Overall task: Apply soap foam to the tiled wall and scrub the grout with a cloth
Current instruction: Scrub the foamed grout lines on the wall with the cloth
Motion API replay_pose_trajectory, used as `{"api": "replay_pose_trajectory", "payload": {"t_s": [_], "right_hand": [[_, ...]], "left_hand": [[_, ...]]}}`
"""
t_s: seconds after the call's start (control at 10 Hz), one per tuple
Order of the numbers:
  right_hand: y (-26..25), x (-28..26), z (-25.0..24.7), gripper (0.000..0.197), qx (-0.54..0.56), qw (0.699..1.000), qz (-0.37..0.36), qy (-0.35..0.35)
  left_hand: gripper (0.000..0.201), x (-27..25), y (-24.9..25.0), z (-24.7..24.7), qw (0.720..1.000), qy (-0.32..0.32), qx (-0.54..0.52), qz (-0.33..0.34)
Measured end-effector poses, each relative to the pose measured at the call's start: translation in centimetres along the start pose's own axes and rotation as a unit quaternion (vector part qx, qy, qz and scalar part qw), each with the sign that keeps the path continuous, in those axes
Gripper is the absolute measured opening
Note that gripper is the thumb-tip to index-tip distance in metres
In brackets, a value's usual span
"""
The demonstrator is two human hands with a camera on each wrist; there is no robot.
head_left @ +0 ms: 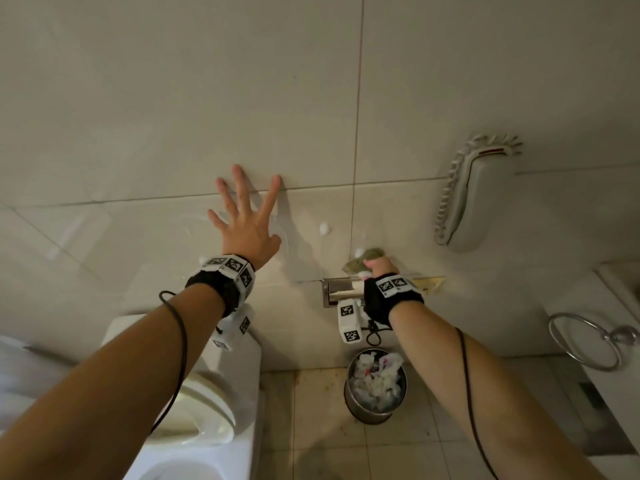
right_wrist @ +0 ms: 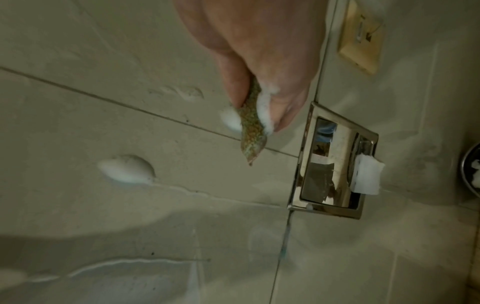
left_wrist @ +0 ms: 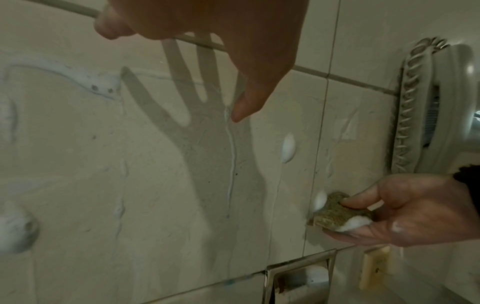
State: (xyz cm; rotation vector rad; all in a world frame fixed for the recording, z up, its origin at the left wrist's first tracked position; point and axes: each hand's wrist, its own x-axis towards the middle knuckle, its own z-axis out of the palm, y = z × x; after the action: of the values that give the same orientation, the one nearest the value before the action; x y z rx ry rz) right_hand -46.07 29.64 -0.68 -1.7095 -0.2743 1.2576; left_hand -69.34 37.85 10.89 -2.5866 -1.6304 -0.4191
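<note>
On the wall (head_left: 138, 116), foam is already down: one blob (head_left: 325, 229) between the hands and another (head_left: 359, 252) touching the cloth (head_left: 363, 263). The right hand (head_left: 379, 265) pinches the folded cloth between thumb and fingers, low on the wall just above the holder (head_left: 337, 289). The left hand (head_left: 246, 216) is spread, fingertips reaching the horizontal grout line (head_left: 104, 199). The vertical grout line (head_left: 354, 209) runs up the wall just left of the cloth, so the right hand is nearer and likely scrubs along it
</note>
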Motion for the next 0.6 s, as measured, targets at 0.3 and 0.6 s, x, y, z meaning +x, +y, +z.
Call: {"api": "replay_pose_trajectory", "payload": {"t_s": [0.3,0.6], "right_hand": [[-2.8,-1.1,3.9,0.042,-0.122,0.991,-0.049,0.014],[-4.8,-3.4,8.2,0.043,-0.167,0.979,-0.075,0.085]], "left_hand": [[0.107,-0.3,-1.5,-0.9,1.000,-0.004,-0.004,0.019],[0.113,0.1,-7.2,-2.9,0.999,0.028,-0.023,-0.007]]}}
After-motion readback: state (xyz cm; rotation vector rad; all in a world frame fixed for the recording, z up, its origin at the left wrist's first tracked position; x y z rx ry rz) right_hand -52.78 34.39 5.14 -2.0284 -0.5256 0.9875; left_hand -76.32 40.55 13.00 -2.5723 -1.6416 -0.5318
